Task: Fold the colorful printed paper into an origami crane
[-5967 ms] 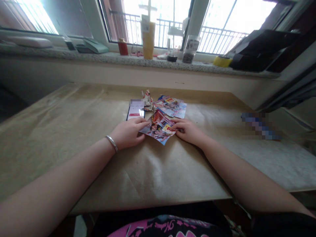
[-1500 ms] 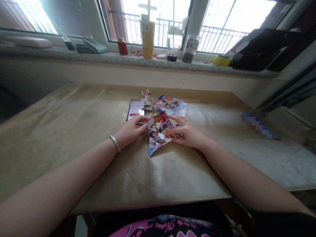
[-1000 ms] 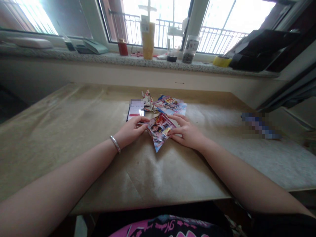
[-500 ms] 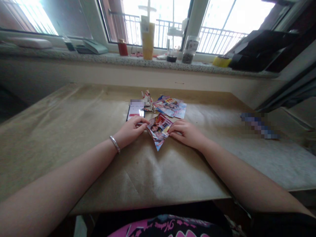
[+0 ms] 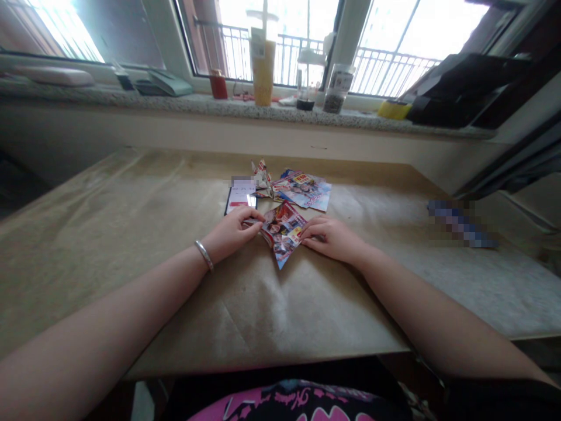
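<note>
A colourful printed sheet of folded paper (image 5: 284, 233) lies on the table, one corner pointing towards me. My left hand (image 5: 239, 229) pinches its left corner, with a silver bangle on the wrist. At the opposite corner, the fingers of my right hand (image 5: 326, 235) are closed on the paper's edge. Just behind it is a folded paper figure (image 5: 262, 178) with pointed tips. A stack of printed sheets (image 5: 304, 190) rests to the right of that figure. Beside my left hand lies a phone (image 5: 241, 196) with a lit screen, partly covered by the fingers.
The table (image 5: 197, 327) has a beige cover. A blurred flat item (image 5: 462, 224) lies on the right. Along the stone windowsill (image 5: 175, 104) stand a yellow drink cup (image 5: 263, 70), a red bottle (image 5: 218, 85), a clear jar (image 5: 336, 90) and yellow tape (image 5: 393, 109).
The paper's right part has opened slightly, showing more of its print, and my right hand has shifted a little to the right. My left hand stays almost still.
</note>
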Motion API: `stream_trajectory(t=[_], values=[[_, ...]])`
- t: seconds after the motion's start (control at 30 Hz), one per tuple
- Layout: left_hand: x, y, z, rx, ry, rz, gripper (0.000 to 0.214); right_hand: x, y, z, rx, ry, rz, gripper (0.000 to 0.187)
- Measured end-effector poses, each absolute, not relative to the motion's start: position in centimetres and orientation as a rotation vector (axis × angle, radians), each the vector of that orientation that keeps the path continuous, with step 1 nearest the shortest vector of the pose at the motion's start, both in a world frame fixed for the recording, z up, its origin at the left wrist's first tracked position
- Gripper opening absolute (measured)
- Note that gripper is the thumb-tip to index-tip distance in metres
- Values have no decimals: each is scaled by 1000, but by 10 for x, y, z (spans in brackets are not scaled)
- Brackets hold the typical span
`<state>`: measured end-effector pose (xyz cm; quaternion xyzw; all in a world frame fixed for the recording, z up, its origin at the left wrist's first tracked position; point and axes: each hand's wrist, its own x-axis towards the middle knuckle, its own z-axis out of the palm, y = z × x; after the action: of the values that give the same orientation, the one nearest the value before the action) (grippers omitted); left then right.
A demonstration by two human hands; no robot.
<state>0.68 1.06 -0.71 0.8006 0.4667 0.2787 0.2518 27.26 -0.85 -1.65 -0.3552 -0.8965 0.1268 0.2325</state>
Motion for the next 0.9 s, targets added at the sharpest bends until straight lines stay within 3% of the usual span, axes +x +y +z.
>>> stream_trajectory(t=[0.47,0.9], values=[[8,11,-11,2222,1217,732,30,260,-10,-22,-1286,-2236,320,13],[8,10,-8,2234,1235,680,31,267,4,-33,-1258,-2077,374,14]])
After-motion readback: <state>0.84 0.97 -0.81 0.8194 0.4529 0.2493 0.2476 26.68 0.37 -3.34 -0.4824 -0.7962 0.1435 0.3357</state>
